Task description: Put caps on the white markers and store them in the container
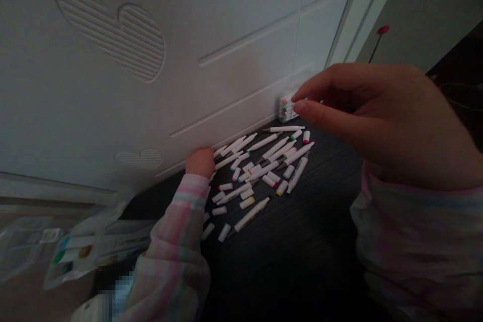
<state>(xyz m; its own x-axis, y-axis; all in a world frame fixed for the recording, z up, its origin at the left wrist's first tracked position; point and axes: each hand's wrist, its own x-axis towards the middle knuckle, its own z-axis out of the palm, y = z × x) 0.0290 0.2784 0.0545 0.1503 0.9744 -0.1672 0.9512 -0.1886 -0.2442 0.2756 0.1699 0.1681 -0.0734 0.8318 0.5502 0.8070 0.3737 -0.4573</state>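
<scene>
Many white marker pens (264,168) and loose caps with coloured ends lie scattered on the dark floor (302,251) against a white panelled door (188,60). My left hand (199,161), in a pink striped sleeve, rests at the left edge of the pile by the door; its fingers are hidden. My right hand (377,115) is raised close to the camera, above and right of the pile. Its thumb and forefinger are pinched together, and whatever sits between them is too small to name. A small stack of markers (286,109) stands against the door just behind those fingertips.
A clear plastic bag (75,251) with packaging lies on the floor at the lower left. A door frame (350,15) and a grey wall (422,15) are at the upper right, with a thin rod tipped in red (382,30).
</scene>
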